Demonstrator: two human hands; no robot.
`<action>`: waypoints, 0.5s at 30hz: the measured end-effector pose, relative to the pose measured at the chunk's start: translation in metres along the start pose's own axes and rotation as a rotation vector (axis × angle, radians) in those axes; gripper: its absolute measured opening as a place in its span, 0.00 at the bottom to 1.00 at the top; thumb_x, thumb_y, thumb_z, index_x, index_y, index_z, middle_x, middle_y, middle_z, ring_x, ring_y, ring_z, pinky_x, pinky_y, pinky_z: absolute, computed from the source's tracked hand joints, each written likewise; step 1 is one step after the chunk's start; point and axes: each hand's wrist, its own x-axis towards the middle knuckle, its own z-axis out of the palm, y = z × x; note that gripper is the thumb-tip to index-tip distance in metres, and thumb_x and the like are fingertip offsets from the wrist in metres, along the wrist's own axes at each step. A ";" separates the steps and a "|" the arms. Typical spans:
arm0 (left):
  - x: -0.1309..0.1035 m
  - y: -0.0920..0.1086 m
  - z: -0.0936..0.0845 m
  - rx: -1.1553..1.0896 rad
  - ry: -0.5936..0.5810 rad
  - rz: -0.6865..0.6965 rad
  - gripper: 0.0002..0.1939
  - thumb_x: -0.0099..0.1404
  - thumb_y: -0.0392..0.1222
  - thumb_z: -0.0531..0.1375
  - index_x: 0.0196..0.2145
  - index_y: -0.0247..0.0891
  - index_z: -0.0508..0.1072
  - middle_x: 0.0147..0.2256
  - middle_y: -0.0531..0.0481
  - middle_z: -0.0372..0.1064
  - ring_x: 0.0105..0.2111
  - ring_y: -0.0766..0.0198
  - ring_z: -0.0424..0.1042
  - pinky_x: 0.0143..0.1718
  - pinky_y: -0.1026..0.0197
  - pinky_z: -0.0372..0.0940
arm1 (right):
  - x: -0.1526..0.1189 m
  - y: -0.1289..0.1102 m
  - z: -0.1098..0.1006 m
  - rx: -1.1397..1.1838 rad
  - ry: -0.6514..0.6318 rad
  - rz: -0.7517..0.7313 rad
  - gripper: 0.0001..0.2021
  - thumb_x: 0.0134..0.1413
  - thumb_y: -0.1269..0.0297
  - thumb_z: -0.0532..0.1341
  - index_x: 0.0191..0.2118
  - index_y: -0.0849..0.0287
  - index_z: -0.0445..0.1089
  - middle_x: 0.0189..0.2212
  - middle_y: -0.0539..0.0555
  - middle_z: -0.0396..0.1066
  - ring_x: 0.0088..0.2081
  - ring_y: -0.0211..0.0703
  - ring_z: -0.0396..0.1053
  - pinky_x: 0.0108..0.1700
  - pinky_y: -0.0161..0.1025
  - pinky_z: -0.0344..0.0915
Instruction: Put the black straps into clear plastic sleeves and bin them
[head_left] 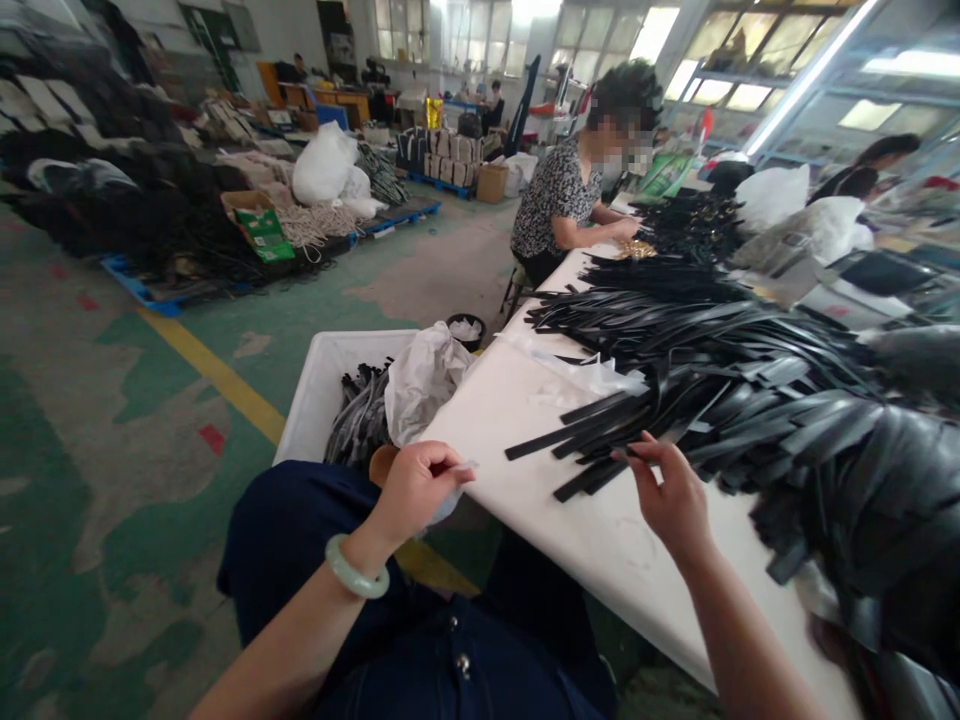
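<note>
My left hand, with a pale green bangle on the wrist, pinches a piece of thin clear plastic beside the table's near-left edge. Over the white table, my right hand has its fingertips pinched on something small and dark at the ends of the black strips; what it is cannot be made out clearly. Several flat black strips stick out to the left of that hand. They belong to a large pile of black strips covering the right part of the table.
A white bin holding dark strips and a crumpled white bag stands left of the table. Behind it is a small black bucket. A person in a patterned shirt sits at the table's far side, hands near gold-coloured pieces.
</note>
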 end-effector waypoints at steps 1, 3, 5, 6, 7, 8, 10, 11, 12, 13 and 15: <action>0.000 0.000 0.001 0.020 -0.013 -0.001 0.16 0.58 0.43 0.62 0.17 0.34 0.68 0.18 0.54 0.62 0.22 0.69 0.61 0.26 0.66 0.55 | -0.004 -0.026 -0.005 0.054 -0.087 -0.024 0.05 0.62 0.64 0.52 0.41 0.55 0.64 0.31 0.53 0.76 0.49 0.50 0.71 0.45 0.44 0.67; -0.001 -0.001 0.004 0.059 -0.048 0.006 0.18 0.61 0.44 0.60 0.16 0.34 0.67 0.17 0.54 0.61 0.22 0.69 0.60 0.27 0.65 0.54 | -0.008 -0.078 -0.014 0.147 -0.273 -0.136 0.04 0.62 0.65 0.53 0.41 0.55 0.63 0.28 0.51 0.74 0.36 0.45 0.74 0.37 0.38 0.67; -0.002 -0.001 0.006 0.072 -0.100 0.006 0.19 0.63 0.43 0.57 0.16 0.34 0.67 0.17 0.54 0.61 0.22 0.69 0.60 0.27 0.65 0.54 | -0.006 -0.119 -0.018 0.192 -0.381 -0.187 0.04 0.63 0.65 0.53 0.41 0.55 0.63 0.27 0.50 0.72 0.28 0.40 0.72 0.32 0.35 0.64; -0.003 -0.002 0.007 0.070 -0.130 0.001 0.19 0.64 0.43 0.56 0.17 0.34 0.67 0.17 0.54 0.61 0.22 0.69 0.61 0.27 0.65 0.54 | -0.003 -0.133 -0.018 0.205 -0.436 -0.181 0.04 0.63 0.65 0.53 0.40 0.56 0.63 0.26 0.49 0.71 0.26 0.39 0.70 0.30 0.34 0.62; -0.004 -0.002 0.007 0.070 -0.162 -0.004 0.19 0.64 0.42 0.55 0.17 0.34 0.68 0.18 0.54 0.61 0.22 0.69 0.61 0.27 0.65 0.54 | 0.002 -0.143 -0.017 0.211 -0.482 -0.162 0.05 0.64 0.65 0.52 0.39 0.56 0.63 0.25 0.49 0.70 0.25 0.39 0.69 0.29 0.34 0.61; -0.005 -0.003 0.007 0.071 -0.192 -0.005 0.19 0.65 0.42 0.54 0.18 0.34 0.68 0.18 0.54 0.61 0.22 0.69 0.61 0.27 0.66 0.54 | 0.008 -0.149 -0.015 0.212 -0.522 -0.134 0.05 0.64 0.65 0.51 0.38 0.56 0.63 0.24 0.49 0.70 0.25 0.39 0.69 0.28 0.34 0.59; -0.008 -0.004 0.005 0.074 -0.238 0.006 0.19 0.65 0.44 0.54 0.19 0.34 0.70 0.19 0.53 0.63 0.23 0.68 0.62 0.28 0.66 0.55 | 0.019 -0.152 -0.009 0.203 -0.567 -0.085 0.06 0.64 0.64 0.51 0.37 0.57 0.63 0.24 0.50 0.69 0.25 0.40 0.68 0.29 0.35 0.58; -0.009 -0.004 0.003 0.078 -0.253 0.014 0.19 0.66 0.45 0.54 0.20 0.34 0.71 0.20 0.53 0.64 0.24 0.68 0.63 0.28 0.66 0.56 | 0.024 -0.152 -0.006 0.201 -0.579 -0.069 0.07 0.64 0.63 0.51 0.37 0.57 0.63 0.24 0.50 0.70 0.26 0.41 0.68 0.29 0.35 0.57; -0.010 -0.004 0.001 0.081 -0.262 0.020 0.20 0.66 0.45 0.54 0.20 0.34 0.71 0.20 0.52 0.65 0.24 0.67 0.64 0.29 0.66 0.57 | 0.027 -0.151 -0.004 0.203 -0.591 -0.057 0.07 0.64 0.63 0.51 0.36 0.57 0.63 0.25 0.50 0.70 0.26 0.41 0.68 0.29 0.35 0.57; -0.011 -0.004 -0.001 0.082 -0.269 0.023 0.20 0.66 0.46 0.54 0.20 0.34 0.72 0.21 0.52 0.66 0.25 0.67 0.65 0.29 0.66 0.57 | 0.029 -0.151 -0.003 0.207 -0.608 -0.050 0.07 0.63 0.63 0.51 0.36 0.57 0.63 0.25 0.50 0.70 0.26 0.41 0.68 0.29 0.35 0.56; -0.012 -0.004 -0.005 0.084 -0.275 0.025 0.19 0.66 0.45 0.55 0.20 0.34 0.72 0.22 0.51 0.67 0.26 0.67 0.66 0.31 0.66 0.58 | 0.031 -0.153 -0.001 0.210 -0.653 -0.051 0.07 0.63 0.63 0.50 0.36 0.57 0.63 0.24 0.50 0.69 0.26 0.41 0.67 0.29 0.35 0.55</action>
